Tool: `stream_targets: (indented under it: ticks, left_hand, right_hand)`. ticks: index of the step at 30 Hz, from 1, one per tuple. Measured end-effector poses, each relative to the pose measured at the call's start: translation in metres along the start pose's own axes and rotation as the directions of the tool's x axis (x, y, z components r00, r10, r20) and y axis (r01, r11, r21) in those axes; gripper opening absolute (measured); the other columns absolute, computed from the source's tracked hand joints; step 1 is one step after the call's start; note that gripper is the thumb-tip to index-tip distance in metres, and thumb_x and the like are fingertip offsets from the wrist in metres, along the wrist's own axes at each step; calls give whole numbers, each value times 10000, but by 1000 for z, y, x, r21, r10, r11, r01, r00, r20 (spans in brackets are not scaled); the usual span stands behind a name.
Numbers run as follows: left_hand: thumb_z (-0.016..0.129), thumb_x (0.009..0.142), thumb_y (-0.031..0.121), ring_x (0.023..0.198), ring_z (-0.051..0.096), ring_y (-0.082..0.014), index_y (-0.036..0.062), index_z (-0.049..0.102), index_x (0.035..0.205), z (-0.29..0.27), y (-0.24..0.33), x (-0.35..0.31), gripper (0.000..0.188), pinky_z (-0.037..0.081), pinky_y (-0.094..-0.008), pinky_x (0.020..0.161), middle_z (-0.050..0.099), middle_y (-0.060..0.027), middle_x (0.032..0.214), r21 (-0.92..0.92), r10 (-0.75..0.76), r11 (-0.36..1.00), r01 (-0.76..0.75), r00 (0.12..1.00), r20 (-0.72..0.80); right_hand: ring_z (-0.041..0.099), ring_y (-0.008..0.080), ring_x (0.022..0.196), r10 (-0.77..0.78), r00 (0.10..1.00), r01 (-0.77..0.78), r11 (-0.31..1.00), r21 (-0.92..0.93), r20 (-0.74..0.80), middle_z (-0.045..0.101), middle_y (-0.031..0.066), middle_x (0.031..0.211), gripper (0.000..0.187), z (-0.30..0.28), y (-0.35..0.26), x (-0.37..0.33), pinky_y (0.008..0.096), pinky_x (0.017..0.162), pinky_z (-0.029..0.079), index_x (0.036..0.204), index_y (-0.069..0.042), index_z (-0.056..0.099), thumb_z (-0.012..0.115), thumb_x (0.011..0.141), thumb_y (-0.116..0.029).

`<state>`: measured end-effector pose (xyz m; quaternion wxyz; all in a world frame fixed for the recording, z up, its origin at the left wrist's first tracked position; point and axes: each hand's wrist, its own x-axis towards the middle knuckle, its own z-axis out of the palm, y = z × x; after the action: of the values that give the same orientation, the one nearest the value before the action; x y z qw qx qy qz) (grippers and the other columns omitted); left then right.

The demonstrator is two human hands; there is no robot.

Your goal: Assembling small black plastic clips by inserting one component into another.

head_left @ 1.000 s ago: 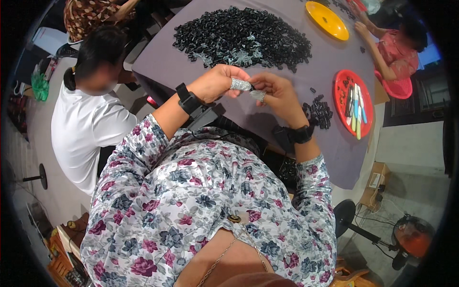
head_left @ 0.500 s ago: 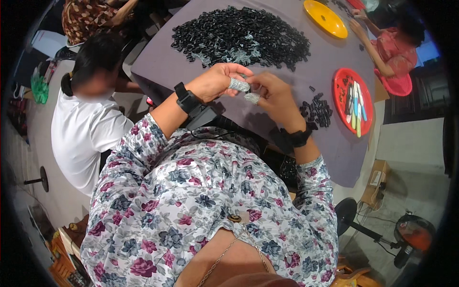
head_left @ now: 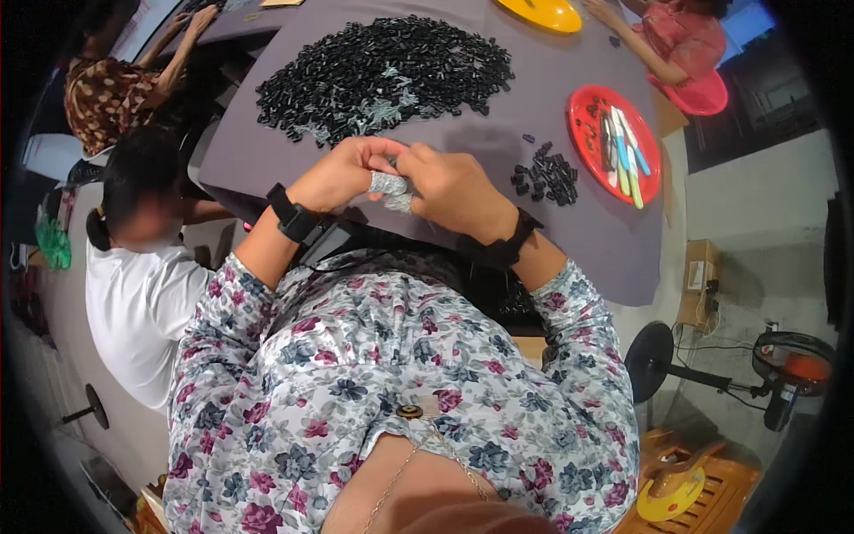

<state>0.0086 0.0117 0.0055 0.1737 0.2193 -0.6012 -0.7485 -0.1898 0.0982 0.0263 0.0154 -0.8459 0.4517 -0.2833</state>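
My left hand (head_left: pixel 342 176) and my right hand (head_left: pixel 455 189) meet over the near edge of the table, fingertips pinched together. Silvery-grey wrapping (head_left: pixel 388 183) covers thumb tips where they touch. Whatever is pinched between the fingers is too small and hidden to make out. Beyond my hands lies a big heap of small black pieces (head_left: pixel 391 67), with paler grey bits (head_left: pixel 378 107) scattered on its near side. To the right of my right hand is a smaller pile of black pieces (head_left: pixel 551 178).
A red plate (head_left: pixel 583 111) at the right holds several knives (head_left: pixel 630 156) and dark bits. Past it is a yellow plate (head_left: pixel 544 12). A person in white (head_left: pixel 147 303) sits at my left; a person in red (head_left: pixel 680 44) works across. A fan (head_left: pixel 792 365) stands right.
My hands have drawn closer together, the right one turning inward against the left. The whole view has shifted, so the table's contents sit further left in the picture.
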Motion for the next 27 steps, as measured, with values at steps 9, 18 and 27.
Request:
stream_targets:
  ticks: [9, 18, 27]
  left_hand:
    - [642, 787, -100, 728, 621, -40, -14, 562, 1328, 10, 2, -8, 553, 482, -186, 675, 730, -26, 872, 44, -7, 999, 5, 998, 58]
    - [621, 903, -2, 748, 590, -60, -6, 639, 1196, -7, 10, -12, 294, 484, -214, 689, 662, 7, 860, 301, 116, 954, -1, 924, -365]
    - [635, 789, 36, 902, 643, -400, 24, 702, 1053, -3, -5, 1, 272, 524, -432, 830, 689, -189, 1023, 876, 447, 478, -61, 876, -182]
  right_hand:
    - [659, 328, 709, 2, 984, -15, 997, 71, 179, 651, 131, 773, 191, 13, 2, -14, 418, 628, 531, 829, -39, 650, 713, 702, -166]
    - [660, 389, 783, 381, 895, -324, 912, -250, 233, 668, 185, 860, 242, -46, 41, -42, 482, 667, 520, 855, -35, 625, 710, 835, -260]
    - [625, 390, 941, 393, 913, -373, 913, -167, 110, 631, 178, 1012, 313, -68, 51, -44, 456, 786, 509, 1030, -10, 593, 725, 751, -62]
